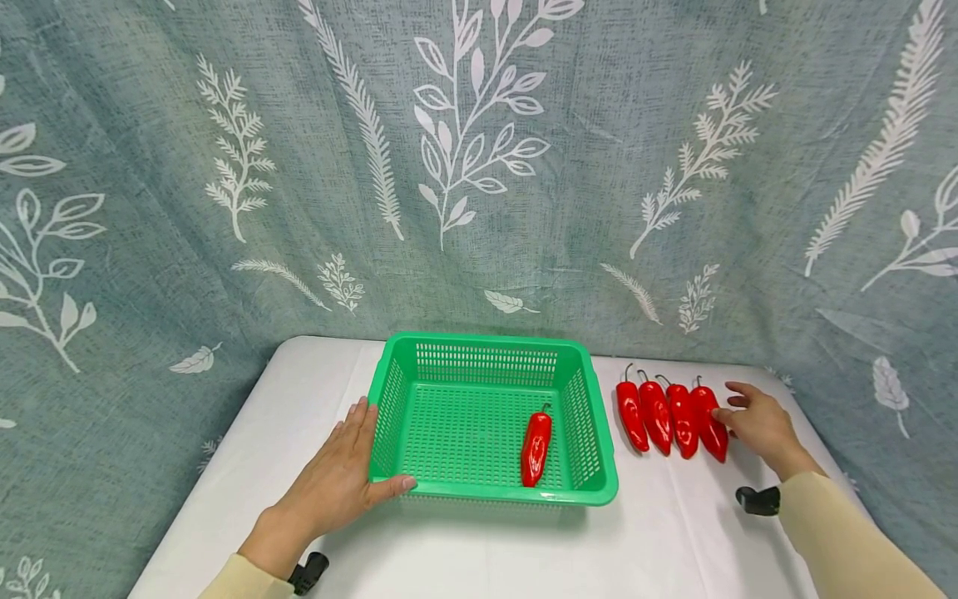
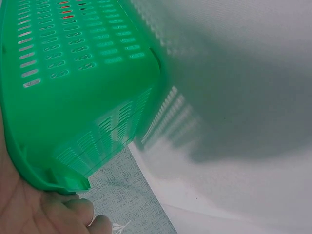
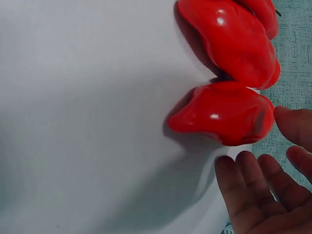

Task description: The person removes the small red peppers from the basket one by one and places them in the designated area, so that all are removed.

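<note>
A green plastic basket (image 1: pixel 494 496) stands on the white table, with one red pepper (image 1: pixel 535 449) lying inside at its right. My left hand (image 1: pixel 329 474) rests against the basket's near left corner, fingers along the left rim and thumb over the front rim. In the left wrist view, the palm touches the basket's corner (image 2: pixel 73 183). To the right of the basket lie several red peppers (image 1: pixel 655 416) side by side, stems pointing away. My right hand (image 1: pixel 763 424) is at the rightmost pepper (image 1: pixel 707 423). Its thumb is close to the pepper's stem end, and the other fingers are apart from it (image 3: pixel 222 114).
White cloth covers the table (image 1: pixel 524 557). A grey-green curtain (image 1: pixel 479 274) with white leaf prints hangs behind and at both sides. Each wrist carries a small black camera, such as the right one (image 1: pixel 758 501).
</note>
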